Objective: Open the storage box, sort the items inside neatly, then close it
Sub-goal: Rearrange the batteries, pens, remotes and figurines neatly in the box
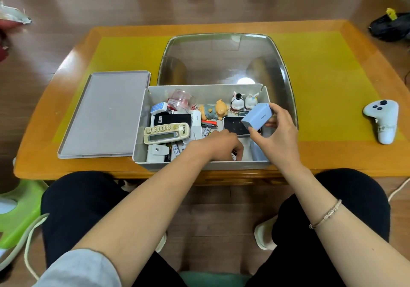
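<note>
**Risk: lifted item may drop onto crowded contents**

Head view: The storage box (200, 164) sits open at the table's near edge, its lid (106, 113) flat just beside it on the left. The right hand (275, 131) pinches a blue charger block (257, 116) above the black device (233, 126); a slack grip could drop it there. The left hand (224, 146) reaches among loose batteries (177, 149), fingers curled; what they hold cannot be told. Its forearm may knock the remote (166, 132).

You face a wooden desk (44, 153) with a yellow mat (332, 76); glossy wood floor (88, 5) all around, green stool (20, 215) at eight o'clock.
</note>
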A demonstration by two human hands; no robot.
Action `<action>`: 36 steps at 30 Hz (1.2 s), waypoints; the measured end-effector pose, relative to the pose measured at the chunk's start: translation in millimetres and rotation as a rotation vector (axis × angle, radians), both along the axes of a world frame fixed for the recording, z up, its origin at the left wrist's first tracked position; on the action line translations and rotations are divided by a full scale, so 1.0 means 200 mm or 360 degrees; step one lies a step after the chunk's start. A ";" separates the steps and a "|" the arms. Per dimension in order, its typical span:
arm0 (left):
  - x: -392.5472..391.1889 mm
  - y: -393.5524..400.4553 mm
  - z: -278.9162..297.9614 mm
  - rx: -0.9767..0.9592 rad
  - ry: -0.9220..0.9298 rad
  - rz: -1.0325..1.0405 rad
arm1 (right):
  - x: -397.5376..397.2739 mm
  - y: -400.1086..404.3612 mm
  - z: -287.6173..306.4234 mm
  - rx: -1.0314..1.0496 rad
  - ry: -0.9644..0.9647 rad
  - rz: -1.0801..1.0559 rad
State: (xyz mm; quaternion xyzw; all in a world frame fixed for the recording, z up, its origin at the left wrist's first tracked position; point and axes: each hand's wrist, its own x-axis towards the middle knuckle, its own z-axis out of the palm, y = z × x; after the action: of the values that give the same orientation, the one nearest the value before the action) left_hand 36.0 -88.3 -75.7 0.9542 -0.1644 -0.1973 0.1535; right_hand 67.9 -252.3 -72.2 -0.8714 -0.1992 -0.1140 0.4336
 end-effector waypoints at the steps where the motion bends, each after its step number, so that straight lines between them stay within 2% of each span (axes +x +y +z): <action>1: 0.00 0.01 0.00 0.0012 -0.0008 -0.0002 | 0.00 0.00 0.00 -0.0003 0.0002 0.0000; 6: -0.01 0.06 -0.01 -0.0010 0.0031 0.0026 | 0.01 -0.02 0.00 -0.0076 0.0068 0.0070; 10: -0.03 0.08 -0.02 -0.0057 0.0062 0.0120 | 0.05 -0.07 0.06 -0.0215 0.0165 0.0351; 12: -0.04 0.08 -0.02 -0.0102 0.0088 0.0125 | 0.08 -0.09 0.10 -0.0339 0.0181 0.0494; 18: -0.02 0.09 0.02 0.0029 0.0235 -0.0011 | 0.13 -0.08 0.18 -0.0723 0.0221 0.0705; 26: -0.06 0.10 0.05 0.0108 0.0486 0.0283 | 0.14 -0.01 0.19 -0.1210 0.0271 0.0836; 32: -0.18 0.09 0.10 -0.0019 0.0459 0.0381 | 0.15 0.03 0.16 -0.1663 0.0126 0.0895; 36: -0.20 0.09 0.10 0.0143 0.0402 0.0233 | 0.15 0.05 0.17 -0.1875 0.0171 0.0956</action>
State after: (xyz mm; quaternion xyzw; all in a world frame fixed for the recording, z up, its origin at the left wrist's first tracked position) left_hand -3.9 -71.0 -55.1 0.9372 -0.0649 -0.3110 0.1441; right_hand 98.1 -242.4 -37.7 -0.8738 -0.4406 0.1834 -0.0932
